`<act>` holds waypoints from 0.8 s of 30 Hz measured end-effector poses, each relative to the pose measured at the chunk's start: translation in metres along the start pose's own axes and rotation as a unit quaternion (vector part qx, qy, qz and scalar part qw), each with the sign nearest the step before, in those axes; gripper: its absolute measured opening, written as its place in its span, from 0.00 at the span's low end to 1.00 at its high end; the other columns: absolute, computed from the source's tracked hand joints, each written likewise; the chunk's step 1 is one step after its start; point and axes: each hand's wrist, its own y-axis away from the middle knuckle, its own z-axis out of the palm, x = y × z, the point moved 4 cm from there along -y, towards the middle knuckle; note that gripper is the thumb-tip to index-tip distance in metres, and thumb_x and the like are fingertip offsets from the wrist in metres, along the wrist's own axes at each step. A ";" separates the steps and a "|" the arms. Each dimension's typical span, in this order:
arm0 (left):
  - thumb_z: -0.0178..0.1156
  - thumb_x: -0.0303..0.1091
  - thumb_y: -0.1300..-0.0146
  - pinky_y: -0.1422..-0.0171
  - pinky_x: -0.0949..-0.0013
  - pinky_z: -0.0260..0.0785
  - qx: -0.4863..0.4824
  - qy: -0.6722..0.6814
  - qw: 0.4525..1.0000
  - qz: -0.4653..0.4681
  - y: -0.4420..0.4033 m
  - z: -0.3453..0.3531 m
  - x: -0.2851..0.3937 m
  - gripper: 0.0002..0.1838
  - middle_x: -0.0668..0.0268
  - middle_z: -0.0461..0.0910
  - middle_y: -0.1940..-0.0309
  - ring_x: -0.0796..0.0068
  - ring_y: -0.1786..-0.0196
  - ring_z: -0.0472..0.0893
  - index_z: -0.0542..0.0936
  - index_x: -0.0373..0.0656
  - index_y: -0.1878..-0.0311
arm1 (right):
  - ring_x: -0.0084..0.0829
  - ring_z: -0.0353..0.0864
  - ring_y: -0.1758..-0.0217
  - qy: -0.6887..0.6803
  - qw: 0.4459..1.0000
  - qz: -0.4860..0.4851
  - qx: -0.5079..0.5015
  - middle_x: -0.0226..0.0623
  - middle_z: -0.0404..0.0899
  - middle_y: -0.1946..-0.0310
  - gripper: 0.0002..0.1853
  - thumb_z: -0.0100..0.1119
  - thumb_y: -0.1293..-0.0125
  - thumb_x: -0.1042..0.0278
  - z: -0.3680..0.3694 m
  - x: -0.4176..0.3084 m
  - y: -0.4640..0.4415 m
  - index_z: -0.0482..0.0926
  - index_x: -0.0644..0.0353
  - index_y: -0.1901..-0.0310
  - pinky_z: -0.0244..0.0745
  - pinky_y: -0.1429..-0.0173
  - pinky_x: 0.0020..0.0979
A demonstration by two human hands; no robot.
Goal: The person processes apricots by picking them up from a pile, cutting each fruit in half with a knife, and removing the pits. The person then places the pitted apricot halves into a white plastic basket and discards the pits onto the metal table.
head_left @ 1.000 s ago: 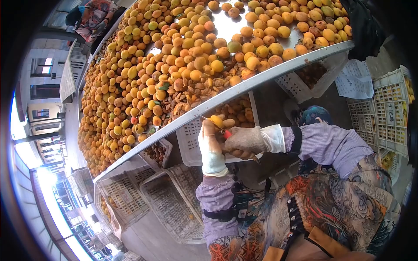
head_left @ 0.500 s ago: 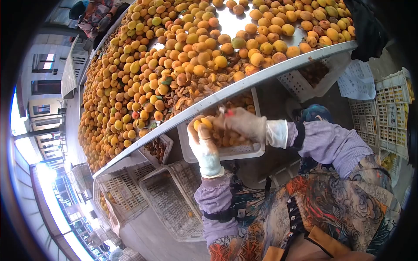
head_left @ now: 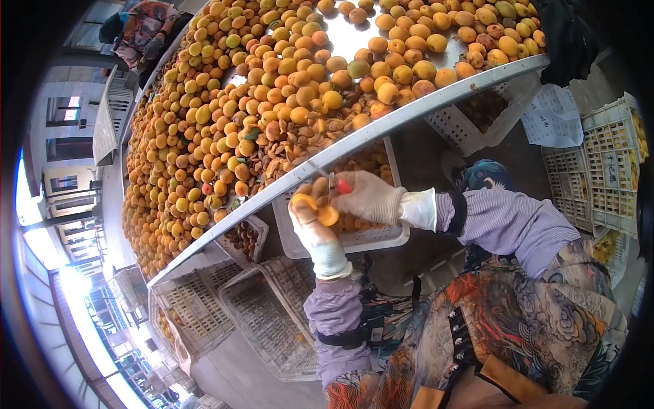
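My gloved left hand holds an opened apricot, its orange halves spread between the fingers, just below the metal table's edge. Close on its right, my gloved right hand is closed round the red handle of a small knife; the blade points up and left. Beneath both hands is a white crate with orange fruit pieces in it. Above, the metal table bears a large heap of whole apricots and, near its edge, a pile of split pieces.
Below the table are a crate of dark pieces and an empty-looking crate. Stacked crates stand at the right. Another person is at the table's far upper left. Black cloth hangs over the upper right corner.
The apricot in my left hand now shows as opened halves. My right hand with the knife moved away from the left hand, over the crate, then came back beside it.
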 end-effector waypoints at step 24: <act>0.43 0.51 0.30 0.49 0.66 0.66 -0.057 0.512 0.818 -0.255 0.000 -0.001 -0.027 0.26 0.64 0.71 0.56 0.69 0.59 0.70 0.66 0.39 0.40 | 0.17 0.62 0.90 -0.159 0.981 -0.113 -0.007 0.26 0.67 0.87 0.10 0.51 0.34 0.62 -0.004 -0.066 0.014 0.72 0.60 0.66 0.55 0.86 0.18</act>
